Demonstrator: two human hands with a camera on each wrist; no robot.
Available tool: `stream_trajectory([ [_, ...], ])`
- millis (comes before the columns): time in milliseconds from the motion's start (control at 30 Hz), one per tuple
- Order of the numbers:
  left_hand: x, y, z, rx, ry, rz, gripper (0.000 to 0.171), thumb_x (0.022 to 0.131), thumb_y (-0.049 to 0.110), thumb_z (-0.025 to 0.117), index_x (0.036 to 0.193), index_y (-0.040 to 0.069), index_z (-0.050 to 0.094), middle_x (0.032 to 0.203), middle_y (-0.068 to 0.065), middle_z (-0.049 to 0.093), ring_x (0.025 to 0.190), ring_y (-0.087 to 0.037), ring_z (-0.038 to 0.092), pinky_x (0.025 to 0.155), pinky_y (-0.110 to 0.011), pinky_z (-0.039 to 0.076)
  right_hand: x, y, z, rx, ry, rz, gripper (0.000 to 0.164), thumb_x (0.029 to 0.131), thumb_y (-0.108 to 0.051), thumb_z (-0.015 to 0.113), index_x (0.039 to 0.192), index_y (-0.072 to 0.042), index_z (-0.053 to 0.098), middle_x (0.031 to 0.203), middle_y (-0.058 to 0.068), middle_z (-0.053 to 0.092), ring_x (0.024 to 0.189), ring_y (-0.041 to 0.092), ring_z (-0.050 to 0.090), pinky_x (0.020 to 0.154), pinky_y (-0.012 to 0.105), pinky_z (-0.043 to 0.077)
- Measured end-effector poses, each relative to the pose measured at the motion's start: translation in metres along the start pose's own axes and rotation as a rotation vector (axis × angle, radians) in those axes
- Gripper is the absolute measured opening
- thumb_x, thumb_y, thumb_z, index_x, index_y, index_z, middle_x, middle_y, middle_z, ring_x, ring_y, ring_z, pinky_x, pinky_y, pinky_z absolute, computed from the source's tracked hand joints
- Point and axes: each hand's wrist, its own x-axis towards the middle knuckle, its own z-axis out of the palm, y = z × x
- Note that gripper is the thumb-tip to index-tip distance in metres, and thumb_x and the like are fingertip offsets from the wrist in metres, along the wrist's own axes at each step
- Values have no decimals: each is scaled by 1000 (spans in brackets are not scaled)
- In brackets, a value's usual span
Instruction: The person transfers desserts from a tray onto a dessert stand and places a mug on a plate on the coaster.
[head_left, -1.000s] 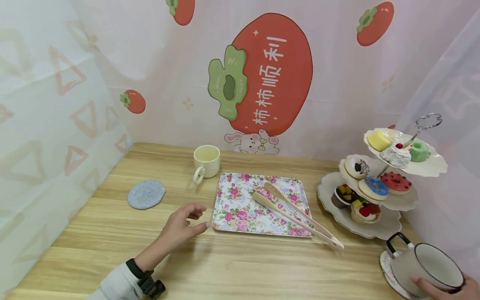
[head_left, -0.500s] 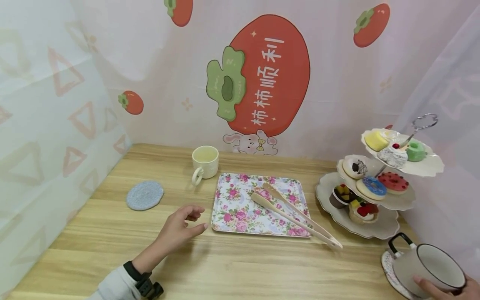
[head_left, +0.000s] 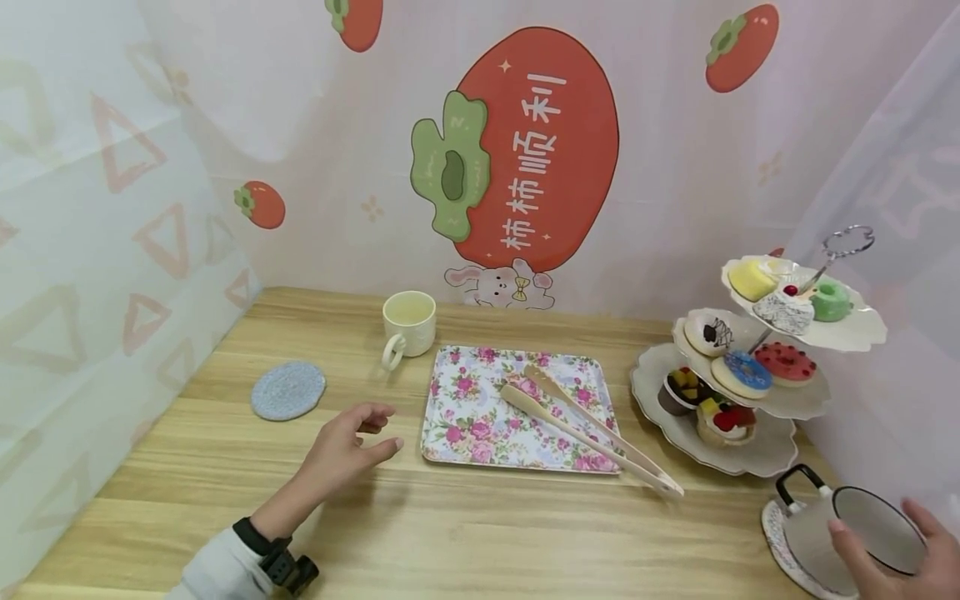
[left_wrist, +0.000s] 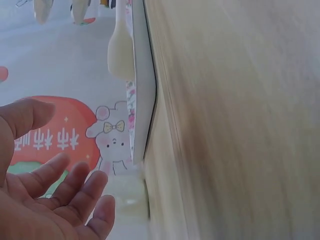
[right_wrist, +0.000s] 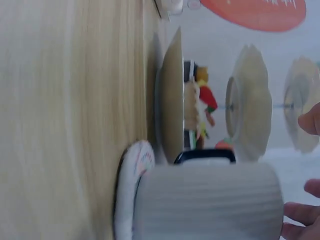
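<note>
A large off-white mug [head_left: 813, 537] with a dark rim and black handle stands upright on a white patterned coaster [head_left: 777, 546] at the front right. My right hand [head_left: 918, 571] hovers at the mug's rim, thumb and fingers spread apart; the right wrist view shows the fingers [right_wrist: 302, 212] off the mug's wall. My left hand [head_left: 341, 446] is held over the table left of the floral tray [head_left: 465, 417], fingers loosely bent around nothing. Pale tongs [head_left: 570, 429] lie across that tray, their joined end past its front right corner.
A three-tier stand [head_left: 798, 400] with toy cakes and donuts rises behind the large mug. Behind my left hand are a pale yellow cup [head_left: 411, 323] and a round blue-grey coaster [head_left: 288, 390]. Printed curtains [head_left: 322, 208] hang along the table's back and sides.
My right hand has let go of the large mug and lifted slightly, its fingers spreading. The mug stays on its coaster. My left hand has drifted a little to the left.
</note>
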Motion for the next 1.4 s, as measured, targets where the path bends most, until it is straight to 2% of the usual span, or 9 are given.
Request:
stream_trajectory([
  [133,2,-6,-6,38,0,22,44,81,25,72,118,4,59,108,-14,61,99,-29,57,75,-43,48,-7,-14,2,-68,2,-342,79,80,-24,71,139,9,29,137,34,31,125,50,28,100,61,22],
  [233,3,-10,-10,53,8,43,43,83,28,70,118,3,60,109,-17,61,101,-31,57,76,-45,49,-10,-22,9,-14,18,-609,74,74,-19,76,132,11,40,127,37,42,120,52,33,103,58,19],
  [367,6,-14,-15,58,26,48,44,86,30,67,118,1,60,110,-19,61,102,-34,57,79,-49,47,-14,-36,17,45,-124,-823,73,74,-18,77,134,5,42,127,36,41,122,53,29,104,60,12],
  [567,10,-18,-29,71,10,1,48,88,33,64,120,0,57,113,-22,58,104,-38,55,83,-52,45,-33,-66,25,1,-448,-902,76,76,-26,77,139,-8,38,137,28,34,119,51,32,82,74,26],
  [767,17,-30,-45,97,-15,-33,51,89,35,61,124,-2,53,117,-28,54,107,-44,52,83,-53,45,-54,-81,42,-19,-602,-946,73,75,-36,76,136,-13,43,137,20,36,118,43,38,73,69,38],
  [967,24,-47,-57,146,-8,-52,50,89,32,61,122,-5,53,118,-30,53,107,-47,49,82,-54,44,-65,-87,58,20,-656,-1043,69,78,-36,74,136,-16,45,136,19,39,116,41,44,73,60,45],
  [1100,28,-56,-63,169,-57,-97,51,90,31,59,124,-6,51,121,-34,49,111,-49,46,82,-56,43,-69,-90,64,-4,-644,-1152,67,78,-33,74,137,-18,44,135,17,42,115,35,48,73,52,49],
  [1233,33,-63,-68,182,-99,-141,53,91,32,58,126,-7,49,125,-36,45,113,-51,42,83,-58,41,-74,-94,69,-41,-630,-1245,68,77,-36,75,136,-19,45,135,11,44,117,30,47,77,50,48],
  [1400,39,-72,-73,241,-78,-156,54,89,30,59,125,-9,49,127,-33,44,114,-51,40,87,-59,38,-78,-96,76,-47,-608,-1321,72,73,-44,76,133,-15,49,134,12,45,117,32,46,79,55,45],
])
